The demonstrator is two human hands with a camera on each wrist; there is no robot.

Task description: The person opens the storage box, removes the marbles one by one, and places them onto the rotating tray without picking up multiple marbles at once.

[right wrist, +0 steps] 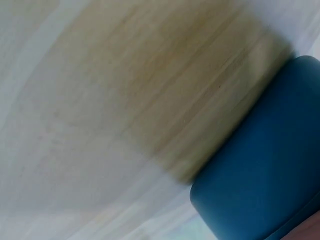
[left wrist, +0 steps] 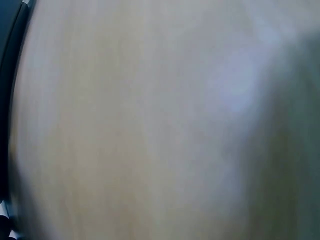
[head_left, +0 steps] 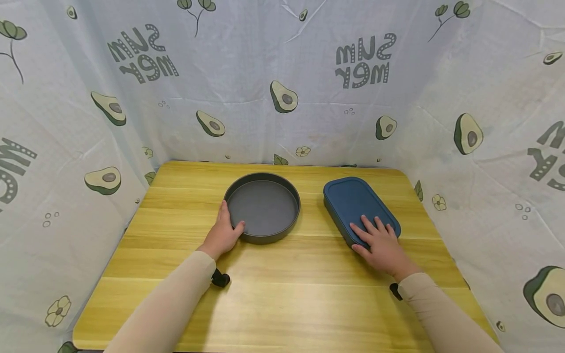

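A round dark grey pan (head_left: pixel 265 208) with a low upright wall sits near the middle of the table. My left hand (head_left: pixel 222 235) touches its near left side, fingers extended along the outside and thumb apart at the front rim. To the right lies a rectangular container with a blue lid (head_left: pixel 353 198), set at a slant. Over the near end of that lid, my right hand (head_left: pixel 381 247) rests with spread fingers, its thumb by the left edge. In the right wrist view the container's rounded corner and side (right wrist: pixel 255 165) show close up. The left wrist view is blurred.
Both things stand on a yellow wood-grain table (head_left: pixel 282 294) with rounded corners. A white curtain (head_left: pixel 247 63) printed with avocados and lettering hangs behind the table and along both sides. Black wrist devices (head_left: pixel 220 278) sit below the sleeve cuffs.
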